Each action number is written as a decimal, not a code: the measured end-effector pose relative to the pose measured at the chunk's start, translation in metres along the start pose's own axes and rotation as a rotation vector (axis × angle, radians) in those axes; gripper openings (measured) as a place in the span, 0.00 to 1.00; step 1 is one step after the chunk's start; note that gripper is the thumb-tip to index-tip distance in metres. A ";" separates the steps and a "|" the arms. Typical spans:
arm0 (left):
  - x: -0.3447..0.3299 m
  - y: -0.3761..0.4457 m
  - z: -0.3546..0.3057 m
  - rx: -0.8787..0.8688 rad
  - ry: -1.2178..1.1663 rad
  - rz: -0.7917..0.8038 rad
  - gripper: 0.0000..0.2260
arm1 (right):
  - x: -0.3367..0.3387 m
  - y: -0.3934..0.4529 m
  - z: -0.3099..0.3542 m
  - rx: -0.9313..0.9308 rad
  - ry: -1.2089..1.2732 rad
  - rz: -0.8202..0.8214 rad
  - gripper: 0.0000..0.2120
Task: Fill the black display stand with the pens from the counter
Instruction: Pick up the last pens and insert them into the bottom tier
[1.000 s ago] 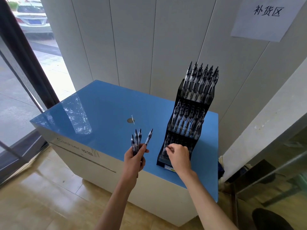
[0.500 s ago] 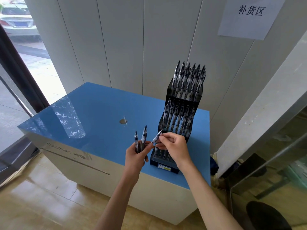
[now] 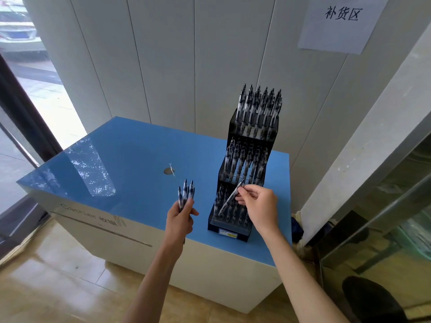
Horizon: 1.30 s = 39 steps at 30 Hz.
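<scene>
Right hand (image 3: 258, 207) pinches one clear-barrelled black pen (image 3: 229, 198), tilted over bottom tier of black tiered plastic display stand (image 3: 247, 180). Left hand (image 3: 180, 219), at stand's 9 o'clock, grips remaining pen bunch (image 3: 186, 191). Upper tiers look full; few pens left.

A glossy blue counter top (image 3: 121, 159) is seen, with window light mirrored in it. The display stand (image 3: 250, 226) appears to be made of black plastic, slightly shiny. The pens (image 3: 185, 191) are of clear plastic with dark parts. Polished, reflective floor tiles (image 3: 46, 276) and a matt paper sign (image 3: 338, 22) are shown.
</scene>
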State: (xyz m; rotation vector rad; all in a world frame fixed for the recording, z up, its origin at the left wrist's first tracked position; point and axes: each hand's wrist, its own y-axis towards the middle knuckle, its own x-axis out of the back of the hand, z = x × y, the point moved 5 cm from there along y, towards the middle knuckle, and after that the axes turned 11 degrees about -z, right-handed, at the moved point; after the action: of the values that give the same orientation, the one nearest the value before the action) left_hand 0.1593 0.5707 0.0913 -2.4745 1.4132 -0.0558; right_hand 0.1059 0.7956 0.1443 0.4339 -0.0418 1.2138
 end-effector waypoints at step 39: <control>0.002 -0.014 -0.009 -0.106 0.028 0.120 0.11 | -0.035 -0.021 -0.026 0.091 -0.294 0.154 0.06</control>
State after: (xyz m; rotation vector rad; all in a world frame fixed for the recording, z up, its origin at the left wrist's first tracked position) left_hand 0.1707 0.5737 0.1033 -2.4753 1.6128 0.0100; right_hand 0.1070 0.7679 0.1048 0.6963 -0.2768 1.2979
